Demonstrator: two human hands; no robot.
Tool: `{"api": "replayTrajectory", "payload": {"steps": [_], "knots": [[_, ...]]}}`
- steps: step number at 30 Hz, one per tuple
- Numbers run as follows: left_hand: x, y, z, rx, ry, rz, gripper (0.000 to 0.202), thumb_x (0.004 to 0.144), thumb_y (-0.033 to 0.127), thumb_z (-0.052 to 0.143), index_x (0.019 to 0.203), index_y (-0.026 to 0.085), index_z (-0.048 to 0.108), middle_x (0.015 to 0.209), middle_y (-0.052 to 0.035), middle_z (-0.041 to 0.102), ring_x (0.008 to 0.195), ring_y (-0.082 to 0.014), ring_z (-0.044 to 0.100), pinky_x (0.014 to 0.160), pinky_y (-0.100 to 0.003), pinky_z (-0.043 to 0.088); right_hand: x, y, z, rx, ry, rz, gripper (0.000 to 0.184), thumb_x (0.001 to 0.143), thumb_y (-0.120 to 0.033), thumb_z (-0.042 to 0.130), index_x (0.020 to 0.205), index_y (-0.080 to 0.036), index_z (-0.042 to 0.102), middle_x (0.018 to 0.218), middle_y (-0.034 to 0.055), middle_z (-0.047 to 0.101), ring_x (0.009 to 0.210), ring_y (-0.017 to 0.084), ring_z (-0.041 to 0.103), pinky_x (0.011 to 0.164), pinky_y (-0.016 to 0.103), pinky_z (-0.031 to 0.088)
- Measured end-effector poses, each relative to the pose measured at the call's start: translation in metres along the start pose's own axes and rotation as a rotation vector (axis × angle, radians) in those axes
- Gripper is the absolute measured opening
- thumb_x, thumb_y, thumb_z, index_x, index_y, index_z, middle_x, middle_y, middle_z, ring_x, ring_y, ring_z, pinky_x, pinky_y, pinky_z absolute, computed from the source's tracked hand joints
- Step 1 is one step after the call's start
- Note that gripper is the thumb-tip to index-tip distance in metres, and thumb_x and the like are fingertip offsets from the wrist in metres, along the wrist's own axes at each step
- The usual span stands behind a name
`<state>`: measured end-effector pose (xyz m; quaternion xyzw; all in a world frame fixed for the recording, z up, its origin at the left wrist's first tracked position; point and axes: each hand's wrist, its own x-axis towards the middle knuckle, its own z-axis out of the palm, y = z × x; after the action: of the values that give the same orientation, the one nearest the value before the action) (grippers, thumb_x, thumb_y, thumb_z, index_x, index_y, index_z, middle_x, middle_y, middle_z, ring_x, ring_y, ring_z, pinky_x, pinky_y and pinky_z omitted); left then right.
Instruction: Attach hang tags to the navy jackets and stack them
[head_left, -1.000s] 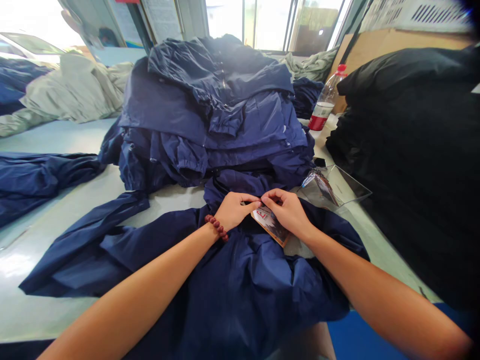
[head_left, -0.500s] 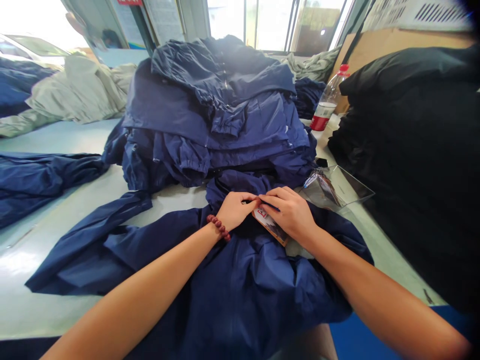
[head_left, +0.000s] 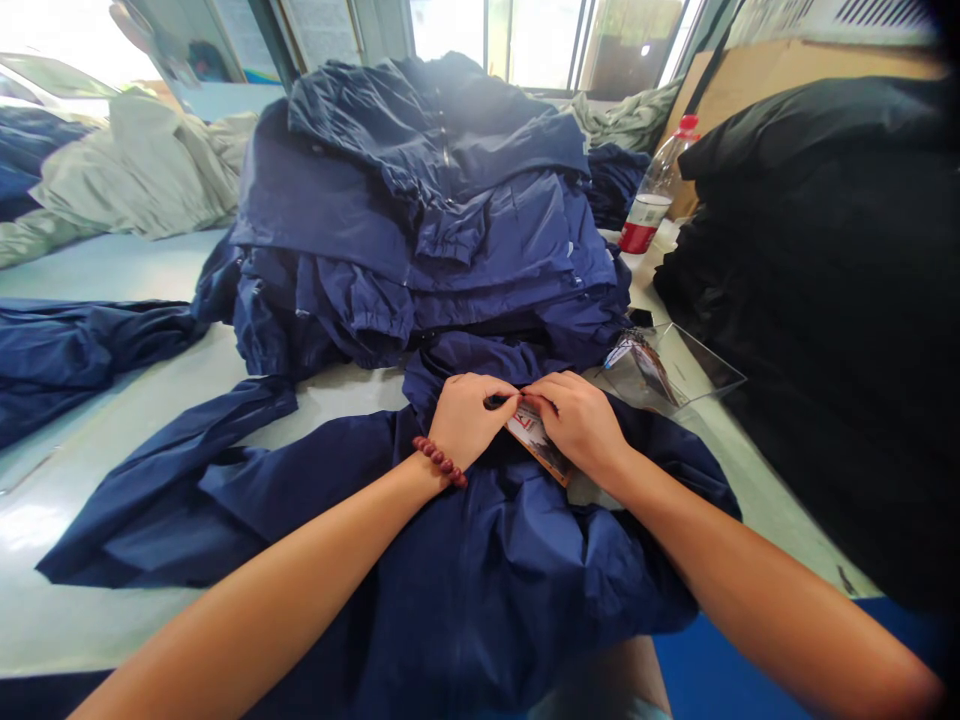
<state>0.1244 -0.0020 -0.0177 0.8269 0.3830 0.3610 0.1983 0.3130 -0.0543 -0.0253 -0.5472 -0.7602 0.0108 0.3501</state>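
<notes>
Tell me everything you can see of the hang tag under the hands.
The hang tag is a small flat card, seemingly printed paperboard: white with a red mark above, darker print below. It lies tilted on the navy jacket, partly hidden under the right hand, which pinches its top. The left hand meets it there with its fingertips. Its text is unreadable.

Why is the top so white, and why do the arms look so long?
Head view: daylight through the windows washes the top out to white; the black pile on the right is too dark to show folds; the wide lens stretches whatever nears the bottom corners; the left hand, right hand and tag in the middle are sharp.
</notes>
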Motion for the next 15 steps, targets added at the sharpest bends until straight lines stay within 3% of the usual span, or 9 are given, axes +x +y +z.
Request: {"api": "replayTrajectory", "payload": {"steps": [9,15], "knots": [[-0.0046,0.0079,0.0001,0.221,0.001,0.110,0.016,0.093,0.027,0.071,0.106,0.023,0.078,0.103,-0.0034,0.081,0.097,-0.0230,0.071,0.101,-0.041,0.042,0.0019,0.0010,-0.0006,0.010,-0.036,0.046,0.023,0.098,-0.009,0.055,0.093,-0.020,0.075,0.096,0.0080,0.076,0.090,0.024,0.065,0.083,0.035,0.048],[-0.0036,0.0049,-0.0017,0.266,-0.047,0.205,0.020,0.100,0.028,0.061,0.096,0.025,0.080,0.097,-0.0027,0.082,0.097,-0.0229,0.071,0.105,-0.044,0.037,0.0013,0.0065,0.0010,0.087,-0.046,0.017,0.023,0.098,-0.010,0.056,0.093,-0.020,0.076,0.095,0.0068,0.077,0.087,0.023,0.064,0.084,0.034,0.049]]}}
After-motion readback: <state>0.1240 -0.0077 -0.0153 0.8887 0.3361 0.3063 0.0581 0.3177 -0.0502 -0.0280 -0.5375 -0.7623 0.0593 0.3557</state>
